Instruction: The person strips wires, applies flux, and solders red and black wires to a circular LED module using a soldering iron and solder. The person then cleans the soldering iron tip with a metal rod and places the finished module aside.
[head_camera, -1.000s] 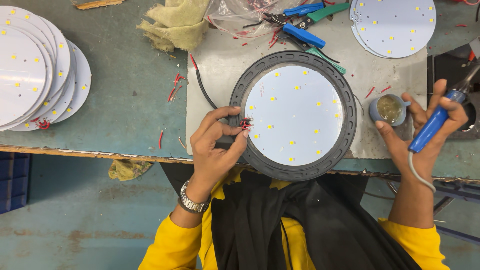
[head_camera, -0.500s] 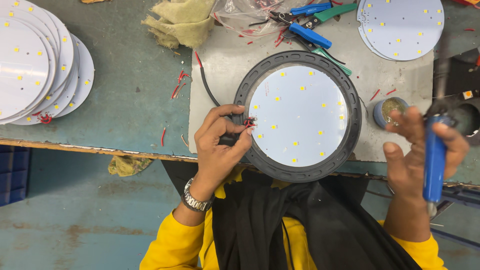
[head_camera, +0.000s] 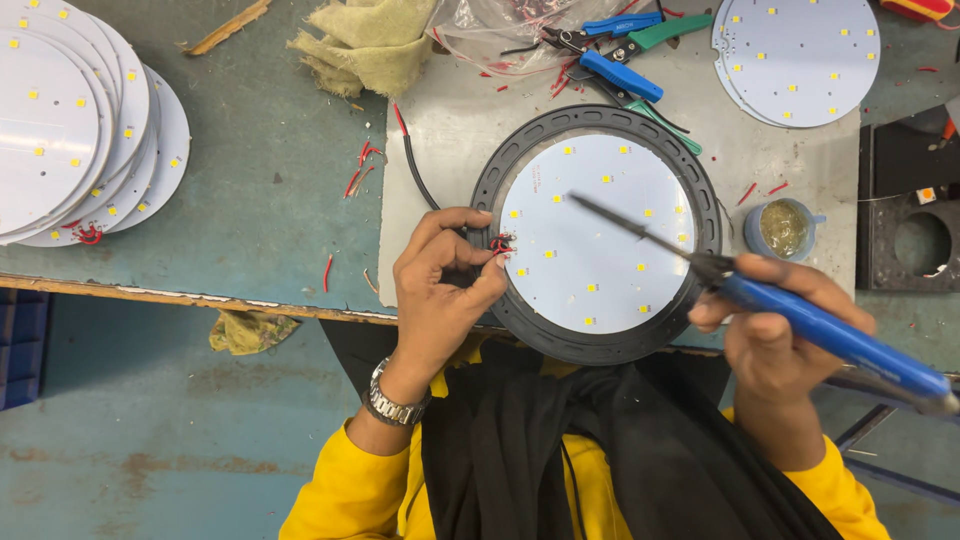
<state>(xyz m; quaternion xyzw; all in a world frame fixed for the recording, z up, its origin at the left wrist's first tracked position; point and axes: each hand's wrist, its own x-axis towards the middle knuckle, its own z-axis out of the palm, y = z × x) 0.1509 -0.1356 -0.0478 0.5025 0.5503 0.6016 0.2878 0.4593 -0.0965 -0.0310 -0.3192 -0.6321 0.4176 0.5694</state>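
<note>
Two hands work over one round lamp at the near edge of the table (head_camera: 250, 190), which is teal and carries a grey mat under the work so the lamp lies flat and close to the body. Largest on it is the black-rimmed lamp housing (head_camera: 596, 232) with its white LED disc (head_camera: 600, 240) face up, the yellow chips all showing.

At nine o'clock of the disc the left hand (head_camera: 440, 290) has its grip pressed together on the red and black wire ends (head_camera: 501, 243), pinning them at the rim, apparently so they stay put for the tip. From four o'clock the right hand (head_camera: 775, 325) wraps a closed grip round the blue soldering iron (head_camera: 820, 335), its dark tip slanting across the disc toward the wires but short of them.

At three o'clock of the lamp stands a small flux tin (head_camera: 784, 228); at twelve o'clock lie blue and green pliers (head_camera: 620, 55).

Stacked spare discs (head_camera: 70, 120) at the far left are cut off by the frame. Fingers hide exactly where the wires join, and the iron's cord end runs out of view.
</note>
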